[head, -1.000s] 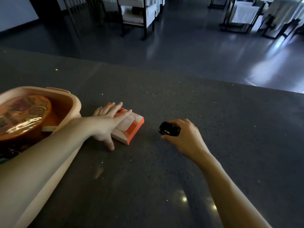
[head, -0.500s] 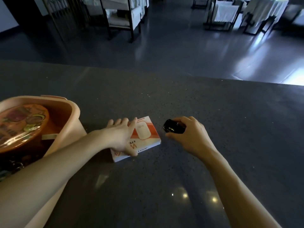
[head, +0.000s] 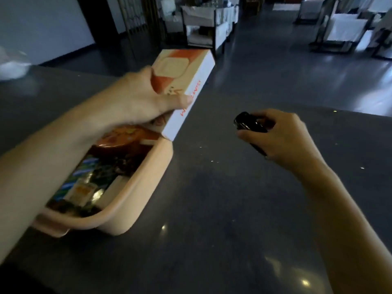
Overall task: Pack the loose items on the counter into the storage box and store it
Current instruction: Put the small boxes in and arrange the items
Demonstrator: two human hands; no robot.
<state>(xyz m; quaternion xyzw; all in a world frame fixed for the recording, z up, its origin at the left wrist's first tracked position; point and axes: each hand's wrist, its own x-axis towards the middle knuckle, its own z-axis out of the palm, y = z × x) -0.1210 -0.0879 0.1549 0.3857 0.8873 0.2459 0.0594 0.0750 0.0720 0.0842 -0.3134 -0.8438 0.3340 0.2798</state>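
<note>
1. Closest to me is the dark grey speckled stone worktop [head: 212, 209], with small glints of light on its surface.
2. On its left side stands the pale pink plastic storage box with rounded corners [head: 135, 187], open at the top. My left forearm crosses over its near half.
3. Inside it I see blue-striped and orange-labelled packets [head: 82, 187] at the near end and a round orange printed tub [head: 123, 136] at the far end. The rest of the contents are too dark to make out.
4. My right hand [head: 282, 139] hangs above the worktop, well to the right of the storage box. Its fingers are curled round a small glossy black object [head: 246, 123], which sticks out on the thumb side.
5. My left hand [head: 135, 98] holds a flat orange-and-white cardboard carton [head: 191, 90] over the far end of the storage box. The thumb presses on its printed face and the other fingers are hidden beneath. The carton is tilted, and its lower corner is at the box's far rim. I cannot tell whether they touch.
6. A blurred white heap [head: 12, 66] lies at the worktop's far left edge.
7. Beyond that are a shiny dark floor [head: 275, 71] and dark-framed chairs with white covers [head: 203, 24].
</note>
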